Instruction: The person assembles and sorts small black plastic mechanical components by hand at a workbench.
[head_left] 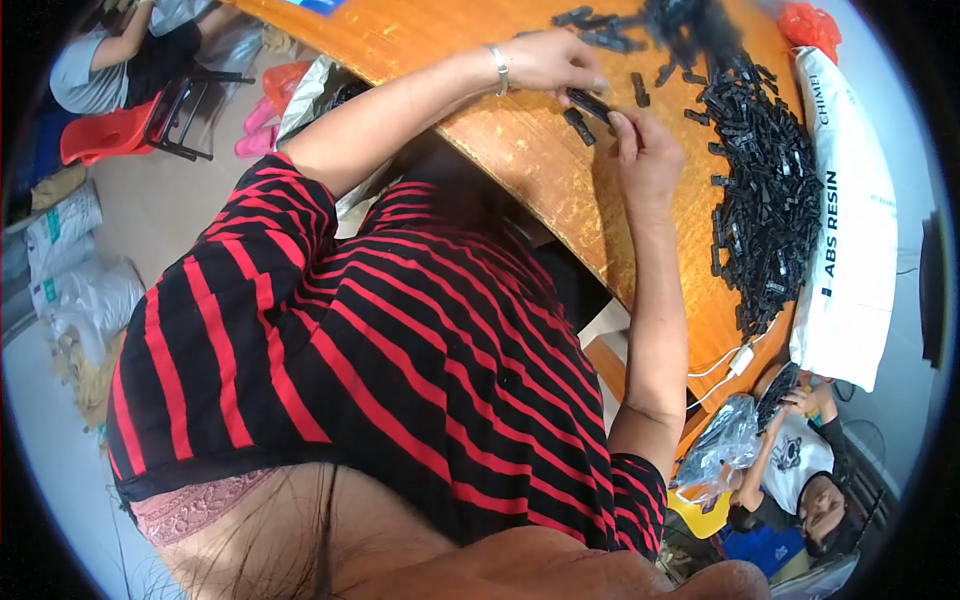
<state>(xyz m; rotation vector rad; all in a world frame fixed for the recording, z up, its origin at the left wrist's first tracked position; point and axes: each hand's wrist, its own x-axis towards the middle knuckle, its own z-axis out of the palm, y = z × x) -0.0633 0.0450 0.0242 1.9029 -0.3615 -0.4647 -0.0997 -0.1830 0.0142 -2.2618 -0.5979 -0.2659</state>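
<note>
Between my two hands is a slim black plastic part (588,103), held just above the wooden table. The fingertips of my left hand (555,65) close on its far left end, with a silver bracelet (500,70) on that wrist. My right hand (650,150) pinches the other end with thumb and fingers. Close by on the tabletop lie two loose black plastic pieces, one (578,127) just below the held part and another (640,90) beyond my right hand. Fine details of the held part are too small to make out.
A large heap of black plastic parts (765,190) covers the table's right side, beside a long white sack (850,220). More black pieces (600,30) lie at the far edge. A white cable (740,360) runs near the right edge. Other people sit at upper left and lower right.
</note>
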